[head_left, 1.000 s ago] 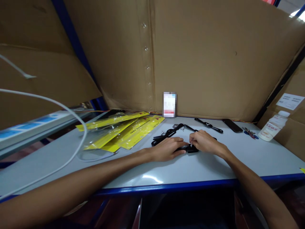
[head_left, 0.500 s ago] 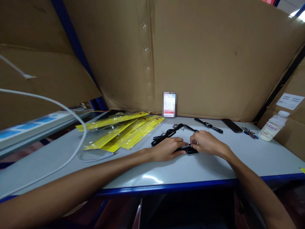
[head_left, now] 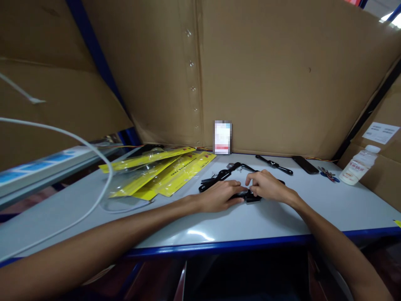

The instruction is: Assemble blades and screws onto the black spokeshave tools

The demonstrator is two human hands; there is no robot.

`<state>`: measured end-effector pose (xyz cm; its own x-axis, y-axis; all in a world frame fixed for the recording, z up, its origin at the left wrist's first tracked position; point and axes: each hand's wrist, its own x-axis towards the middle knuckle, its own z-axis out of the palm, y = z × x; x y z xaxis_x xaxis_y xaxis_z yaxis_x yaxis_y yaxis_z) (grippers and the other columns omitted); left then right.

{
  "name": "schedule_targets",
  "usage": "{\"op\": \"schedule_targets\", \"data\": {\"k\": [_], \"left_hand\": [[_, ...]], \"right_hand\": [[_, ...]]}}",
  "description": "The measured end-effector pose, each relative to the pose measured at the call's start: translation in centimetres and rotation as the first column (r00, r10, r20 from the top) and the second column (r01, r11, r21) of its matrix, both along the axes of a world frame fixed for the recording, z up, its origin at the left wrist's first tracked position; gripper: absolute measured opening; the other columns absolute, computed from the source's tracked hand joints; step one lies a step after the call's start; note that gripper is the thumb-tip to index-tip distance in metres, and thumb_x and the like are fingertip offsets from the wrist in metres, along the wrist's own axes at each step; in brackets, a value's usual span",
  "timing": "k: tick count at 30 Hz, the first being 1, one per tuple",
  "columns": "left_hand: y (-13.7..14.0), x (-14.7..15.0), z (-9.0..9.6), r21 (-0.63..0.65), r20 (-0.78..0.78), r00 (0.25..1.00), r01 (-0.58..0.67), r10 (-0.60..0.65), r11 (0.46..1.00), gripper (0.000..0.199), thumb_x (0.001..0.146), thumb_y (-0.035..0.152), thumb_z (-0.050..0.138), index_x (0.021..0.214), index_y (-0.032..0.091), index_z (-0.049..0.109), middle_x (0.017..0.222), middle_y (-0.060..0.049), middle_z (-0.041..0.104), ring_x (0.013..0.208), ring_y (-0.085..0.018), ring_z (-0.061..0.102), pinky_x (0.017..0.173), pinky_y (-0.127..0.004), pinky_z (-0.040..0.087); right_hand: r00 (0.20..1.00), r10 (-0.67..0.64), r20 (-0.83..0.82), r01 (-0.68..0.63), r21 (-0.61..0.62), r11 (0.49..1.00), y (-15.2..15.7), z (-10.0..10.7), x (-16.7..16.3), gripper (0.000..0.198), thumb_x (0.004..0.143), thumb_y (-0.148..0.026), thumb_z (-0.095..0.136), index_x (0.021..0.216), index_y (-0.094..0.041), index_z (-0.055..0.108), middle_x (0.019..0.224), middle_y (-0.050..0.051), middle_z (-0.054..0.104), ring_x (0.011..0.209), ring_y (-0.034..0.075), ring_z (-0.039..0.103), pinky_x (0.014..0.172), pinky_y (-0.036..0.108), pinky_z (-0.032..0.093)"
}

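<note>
My left hand (head_left: 217,196) lies closed over one handle of a black spokeshave (head_left: 253,198) and holds it down on the grey table. The fingers of my right hand (head_left: 269,187) are bent at the middle of the same spokeshave, over small parts that they mostly hide. Its index finger is raised a little, while the fingertips below touch the tool. Just behind my hands lies another black spokeshave (head_left: 224,173), beside small loose metal parts (head_left: 239,169). A third spokeshave (head_left: 274,165) rests farther back on the right.
Yellow blister packs (head_left: 175,171) fan out at the left, near a white cable (head_left: 103,184) and a power strip (head_left: 40,163). A lit phone (head_left: 222,138) leans on the cardboard wall. A dark flat case (head_left: 305,164), keys (head_left: 328,174) and a bottle (head_left: 359,167) are at the right.
My right hand has shifted slightly left, and its index finger has lifted away from the pinch at the spokeshave's middle. My left hand has stayed in place.
</note>
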<state>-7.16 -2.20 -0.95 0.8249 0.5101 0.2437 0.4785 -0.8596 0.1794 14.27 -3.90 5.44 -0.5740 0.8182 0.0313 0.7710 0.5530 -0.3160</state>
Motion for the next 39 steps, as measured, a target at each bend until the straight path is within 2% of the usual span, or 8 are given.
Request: {"op": "schedule_targets", "data": {"k": [7, 10, 15, 20, 22, 31, 35, 39], "left_hand": [[0.0, 0.0, 0.0, -0.001, 0.005, 1.0, 0.008, -0.008, 1.0, 0.033, 0.104, 0.035, 0.048, 0.13, 0.019, 0.061, 0.109, -0.009, 0.067, 0.099, -0.024, 0.065, 0.084, -0.033, 0.049], [0.0, 0.0, 0.0, -0.002, -0.009, 1.0, 0.001, -0.001, 1.0, 0.032, 0.104, 0.035, 0.048, 0.126, 0.018, 0.063, 0.106, -0.009, 0.066, 0.096, -0.024, 0.065, 0.083, -0.033, 0.049], [0.1, 0.0, -0.2, 0.016, -0.006, 1.0, 0.002, -0.002, 1.0, 0.03, 0.104, 0.035, 0.049, 0.121, 0.016, 0.064, 0.101, -0.008, 0.066, 0.092, -0.023, 0.064, 0.079, -0.032, 0.048], [0.2, 0.0, -0.3, 0.011, 0.007, 1.0, 0.001, -0.001, 1.0, 0.031, 0.104, 0.034, 0.05, 0.127, 0.018, 0.062, 0.106, -0.009, 0.067, 0.095, -0.023, 0.065, 0.082, -0.033, 0.049], [0.1, 0.0, -0.3, 0.003, 0.014, 1.0, 0.002, -0.002, 1.0, 0.032, 0.103, 0.034, 0.05, 0.13, 0.02, 0.061, 0.109, -0.008, 0.067, 0.097, -0.024, 0.065, 0.083, -0.033, 0.049], [0.2, 0.0, -0.3, 0.032, -0.005, 1.0, 0.004, -0.004, 0.999, 0.03, 0.104, 0.035, 0.049, 0.12, 0.016, 0.065, 0.101, -0.009, 0.067, 0.091, -0.023, 0.064, 0.079, -0.031, 0.048], [0.1, 0.0, -0.2, 0.011, 0.006, 1.0, 0.004, -0.004, 1.0, 0.032, 0.103, 0.034, 0.05, 0.128, 0.017, 0.063, 0.105, -0.009, 0.067, 0.095, -0.024, 0.065, 0.081, -0.033, 0.049], [0.1, 0.0, -0.2, -0.006, 0.016, 1.0, 0.006, -0.006, 1.0, 0.034, 0.104, 0.034, 0.05, 0.132, 0.019, 0.061, 0.109, -0.01, 0.067, 0.098, -0.025, 0.065, 0.084, -0.034, 0.049]], "right_hand": [[0.991, -0.015, 0.134, 0.014, 0.006, 1.0, -0.3, 1.4, 1.0, 0.023, 0.086, -0.023, 0.071, 0.109, -0.021, 0.074, 0.082, 0.003, 0.069, 0.074, 0.016, 0.056, 0.064, 0.026, 0.03], [0.977, -0.025, 0.214, 0.01, 0.068, 0.998, -0.2, 0.9, 0.7, 0.01, 0.089, -0.027, 0.068, 0.087, -0.019, 0.074, 0.075, 0.003, 0.066, 0.07, 0.016, 0.052, 0.06, 0.028, 0.025], [0.968, -0.025, 0.251, -0.006, 0.122, 0.992, 0.0, 0.2, 0.3, 0.035, 0.096, -0.027, 0.058, 0.062, -0.017, 0.064, 0.059, 0.0, 0.052, 0.058, 0.013, 0.038, 0.058, 0.031, 0.019], [0.995, 0.015, 0.098, -0.02, 0.052, 0.998, 0.0, 1.2, 1.0, 0.009, 0.09, -0.025, 0.069, 0.095, -0.021, 0.075, 0.07, -0.001, 0.06, 0.064, 0.013, 0.047, 0.06, 0.027, 0.025], [0.993, 0.045, 0.114, -0.046, 0.008, 0.999, 0.1, 1.2, 1.2, 0.02, 0.086, -0.022, 0.072, 0.106, -0.023, 0.074, 0.075, -0.001, 0.064, 0.067, 0.013, 0.051, 0.061, 0.026, 0.027], [0.959, -0.016, 0.282, -0.024, 0.137, 0.99, 0.1, 0.1, 0.4, 0.034, 0.099, -0.029, 0.057, 0.069, -0.017, 0.067, 0.066, 0.003, 0.06, 0.061, 0.014, 0.044, 0.058, 0.03, 0.021], [0.991, 0.004, 0.137, -0.015, 0.084, 0.996, 0.1, 1.1, 1.0, 0.01, 0.092, -0.028, 0.068, 0.095, -0.02, 0.073, 0.071, 0.0, 0.062, 0.065, 0.014, 0.049, 0.06, 0.027, 0.025], [0.984, 0.062, 0.169, -0.062, -0.005, 0.998, 0.0, 1.5, 1.3, 0.018, 0.087, -0.018, 0.071, 0.103, -0.023, 0.074, 0.075, -0.001, 0.064, 0.067, 0.013, 0.051, 0.062, 0.025, 0.027]]}}
